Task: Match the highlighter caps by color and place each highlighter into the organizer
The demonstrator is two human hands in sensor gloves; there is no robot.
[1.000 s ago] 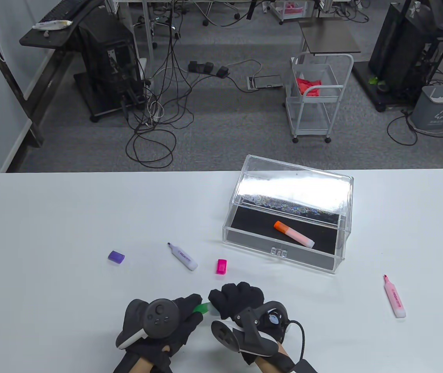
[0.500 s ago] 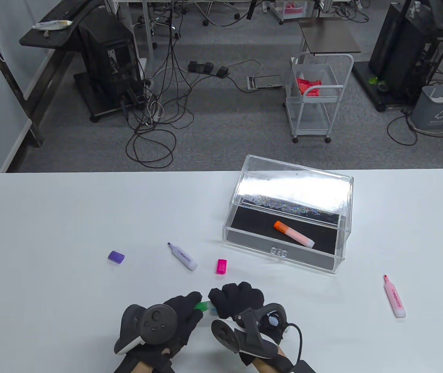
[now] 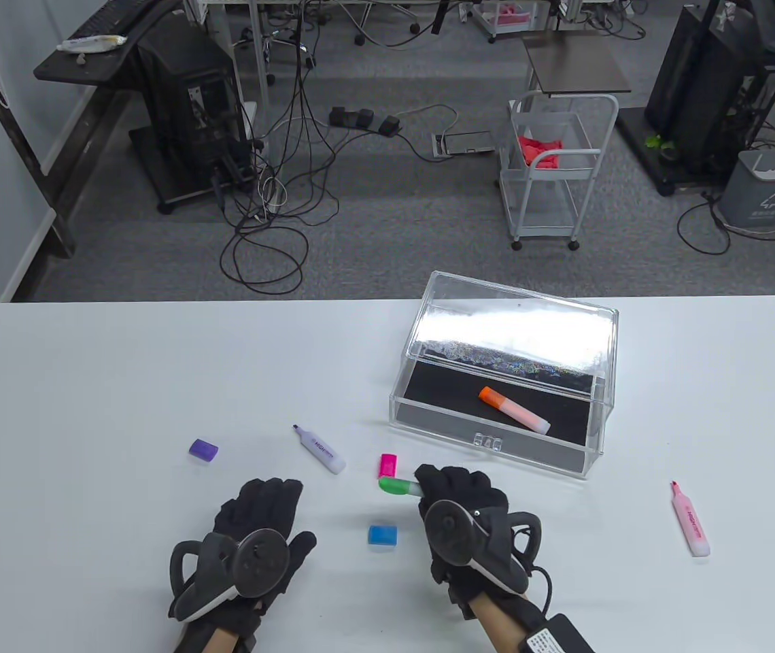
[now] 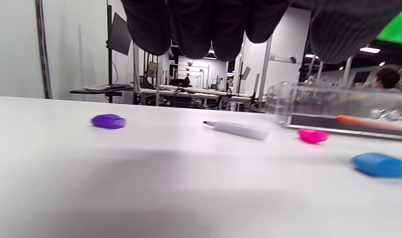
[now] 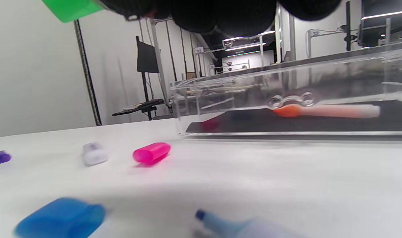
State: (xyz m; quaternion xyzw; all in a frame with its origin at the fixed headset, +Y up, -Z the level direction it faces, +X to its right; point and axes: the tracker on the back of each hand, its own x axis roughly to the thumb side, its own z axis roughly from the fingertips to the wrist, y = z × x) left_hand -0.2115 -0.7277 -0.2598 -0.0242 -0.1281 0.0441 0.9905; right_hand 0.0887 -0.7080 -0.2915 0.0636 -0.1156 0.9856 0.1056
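A second ago the two hands were close together near the front edge of the counter [image 3: 88,381], both on a green-capped highlighter. Now they are apart. The right hand [image 3: 469,517] has moved toward the organizer [image 3: 598,415] and grips the green highlighter [image 3: 398,486], its green cap pointing left, just beside the pink cap [image 3: 387,466]. The left hand [image 3: 258,537] has moved back to the left and holds nothing, its fingers relaxed above the counter. I judge that the green cap is now on and this highlighter goes into the organizer next, where the orange highlighter [image 3: 514,410] already lies.

A blue cap [image 3: 383,534] now shows between the hands; before, they covered this place. The right wrist view shows a blue highlighter [image 5: 240,226] without cap at its bottom edge, cut off and blurred; in the table view the right hand hides it. The purple highlighter [image 3: 319,449], the purple cap [image 3: 203,449] and the pink highlighter [image 3: 691,520] have not moved. Most of the green highlighter's body is hidden in the glove
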